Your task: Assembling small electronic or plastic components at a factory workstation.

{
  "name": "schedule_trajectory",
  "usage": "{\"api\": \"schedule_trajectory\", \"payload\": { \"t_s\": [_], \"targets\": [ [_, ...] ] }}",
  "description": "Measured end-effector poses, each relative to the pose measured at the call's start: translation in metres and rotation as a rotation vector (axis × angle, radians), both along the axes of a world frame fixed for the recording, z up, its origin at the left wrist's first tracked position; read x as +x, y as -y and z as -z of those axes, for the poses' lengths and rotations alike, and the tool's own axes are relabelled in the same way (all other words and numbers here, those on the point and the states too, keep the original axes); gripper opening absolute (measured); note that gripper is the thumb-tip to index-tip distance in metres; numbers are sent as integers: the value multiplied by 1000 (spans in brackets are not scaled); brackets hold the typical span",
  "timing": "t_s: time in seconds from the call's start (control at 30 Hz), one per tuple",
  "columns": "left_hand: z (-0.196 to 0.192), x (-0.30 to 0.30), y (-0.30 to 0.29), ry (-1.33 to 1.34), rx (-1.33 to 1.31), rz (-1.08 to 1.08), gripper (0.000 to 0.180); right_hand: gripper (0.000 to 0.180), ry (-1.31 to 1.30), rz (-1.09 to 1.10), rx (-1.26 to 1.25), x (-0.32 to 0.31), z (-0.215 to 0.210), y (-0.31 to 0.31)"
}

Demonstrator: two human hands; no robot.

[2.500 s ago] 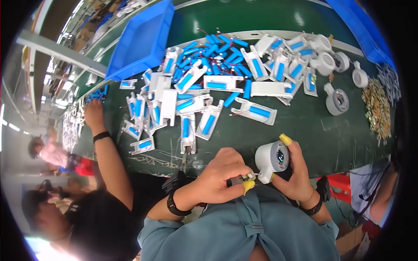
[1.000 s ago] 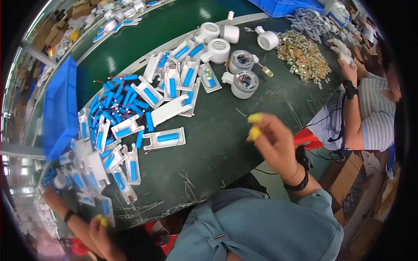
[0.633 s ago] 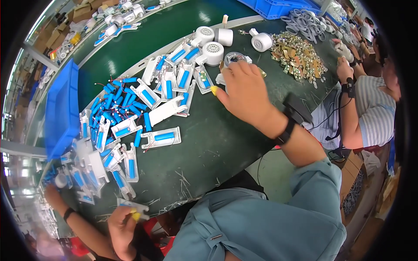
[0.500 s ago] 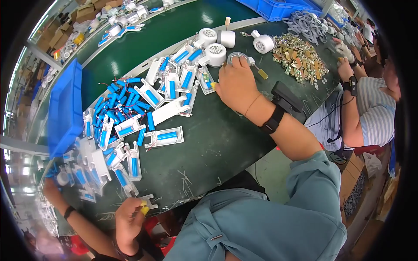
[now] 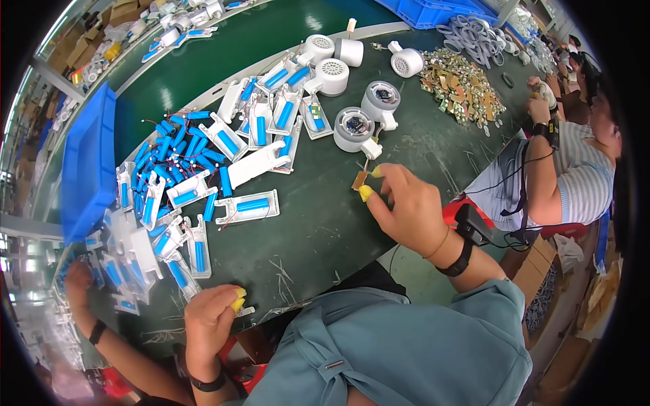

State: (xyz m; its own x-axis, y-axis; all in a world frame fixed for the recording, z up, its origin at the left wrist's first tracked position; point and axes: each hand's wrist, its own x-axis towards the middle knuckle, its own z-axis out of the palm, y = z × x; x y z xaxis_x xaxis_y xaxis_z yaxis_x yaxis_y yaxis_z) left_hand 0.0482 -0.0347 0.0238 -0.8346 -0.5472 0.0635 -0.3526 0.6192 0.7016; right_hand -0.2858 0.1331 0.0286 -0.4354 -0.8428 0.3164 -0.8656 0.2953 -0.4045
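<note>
My right hand (image 5: pixel 414 211), with yellow finger cots on thumb and forefinger, pinches a small brown circuit board (image 5: pixel 360 180). A thin lead joins the board to a white round fan head (image 5: pixel 352 130), which stands with its inner parts facing up. Right behind that, a second fan head (image 5: pixel 381 99) also faces up. At the near edge of the table my left hand (image 5: pixel 208 322), also with yellow finger cots, is closed on a white plastic piece (image 5: pixel 248 311). Most of that piece is hidden by the fingers.
White handle shells (image 5: pixel 248 206) with blue batteries lie left of centre, beside a heap of loose blue batteries (image 5: pixel 177 152). Circuit boards (image 5: pixel 460 88) and grey rings (image 5: pixel 472 37) are piled far right. A blue bin (image 5: pixel 91 162) stands left. Co-workers' hands (image 5: pixel 78 276) work at both sides.
My right hand has come nearer from the fan heads and now pinches the circuit board. One more fan head faces up, drawn nearer. My left hand, still closed, has risen slightly.
</note>
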Motion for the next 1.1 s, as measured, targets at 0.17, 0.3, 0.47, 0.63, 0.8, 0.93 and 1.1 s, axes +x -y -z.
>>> {"api": "schedule_trajectory", "payload": {
  "t_s": [0.17, 0.3, 0.47, 0.63, 0.8, 0.93, 1.1],
  "targets": [
    [3, -11, -2, -126, 4, -72, 31, 34, 1254, 170, 35, -7, 12, 12],
    [11, -12, 6, -173, 66, -52, 31, 32, 2077, 28, -270, -17, 31, 13],
    [25, -9, 9, -172, 246, -121, 30, 27, 2282, -13, -466, -14, 21, 14],
    [26, -15, 2, -252, 612, -216, 23, 17, 1733, 183, -227, 10, 10, 14],
    [22, -11, 0, -165, 438, -149, 21, 19, 1568, -24, 22, 52, 14, 13],
    [21, -22, -6, -154, 457, -150, 21, 20, 1626, -227, 190, 78, 23, 12],
    [15, -35, -18, -115, 122, 0, 29, 20, 1724, -281, 156, 96, 28, 15]
  ]
}}
